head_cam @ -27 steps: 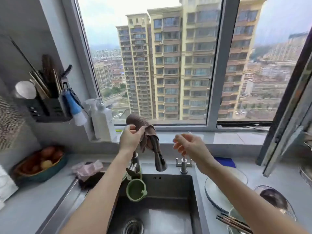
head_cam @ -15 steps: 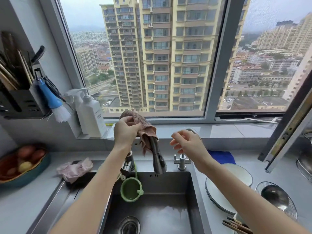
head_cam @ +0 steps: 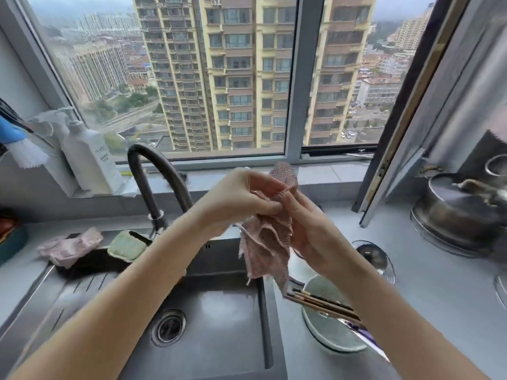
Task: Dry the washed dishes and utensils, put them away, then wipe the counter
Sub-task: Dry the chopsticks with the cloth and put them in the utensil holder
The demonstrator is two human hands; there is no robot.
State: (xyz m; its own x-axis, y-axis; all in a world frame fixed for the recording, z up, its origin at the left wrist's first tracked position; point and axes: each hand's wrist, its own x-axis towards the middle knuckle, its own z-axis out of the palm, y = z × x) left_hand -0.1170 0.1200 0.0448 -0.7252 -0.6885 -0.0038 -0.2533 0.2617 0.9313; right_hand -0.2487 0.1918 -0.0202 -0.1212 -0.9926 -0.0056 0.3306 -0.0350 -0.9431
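Seen from the head camera, both hands meet above the right edge of the sink (head_cam: pixel 219 303) and share one pinkish woven dishcloth (head_cam: pixel 267 248). The left hand (head_cam: pixel 241 198) has its fingers curled, with thumb and fingertips pinching the upper part of the cloth. The right hand (head_cam: pixel 310 231) grips it from the right side, fingers pointing up against the fabric. A bunched end sticks up above the fingers, and the rest hangs down in loose folds. Its frayed lower edge ends just over the near tips of the wooden chopsticks (head_cam: pixel 321 303). These chopsticks lie across a pale green dish (head_cam: pixel 332 335) on the grey counter (head_cam: pixel 439 283) to the right of the basin, and a metal ladle (head_cam: pixel 373 256) lies farther back, partly hidden by the right wrist. The dark arched faucet (head_cam: pixel 153 176) rises behind the left forearm, and the round drain (head_cam: pixel 168 327) shows in the basin floor. On the left drainboard sit a crumpled pink rag (head_cam: pixel 71 246) and a green sponge (head_cam: pixel 127 244) — the sponge leans near the faucet base. A white pump bottle (head_cam: pixel 90 157) stands on the sill by the window, and a blue-handled brush (head_cam: pixel 19 146) hangs at the far left. A steel pot with its lid (head_cam: pixel 461 209) stands on the counter at the far right.
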